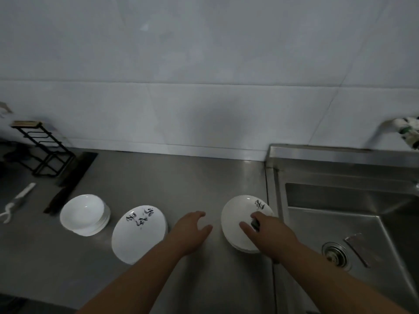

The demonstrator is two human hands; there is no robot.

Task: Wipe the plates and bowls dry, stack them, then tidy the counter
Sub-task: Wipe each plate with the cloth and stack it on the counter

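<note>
The left hand (192, 232) hovered over the grey steel counter (158, 177), fingers loosely apart, holding nothing. Just left of those fingers lay a round white plate with black brushed characters (138, 232); beyond it, a stack of white ceramic bowls (82, 214). The right hand (266, 232) lay on a stack of matching white plates (235, 216), thumb and forefinger apart; whether they gripped anything was unclear.

Pale tiled wall (204, 64) fills upper half of frame; light dim, soft shadow at centre. Steel counter (158, 177) spans lower half, black wire rack (43, 152) at far left. Steel sink (340, 211) at right, drain (335, 254) lower right.
</note>
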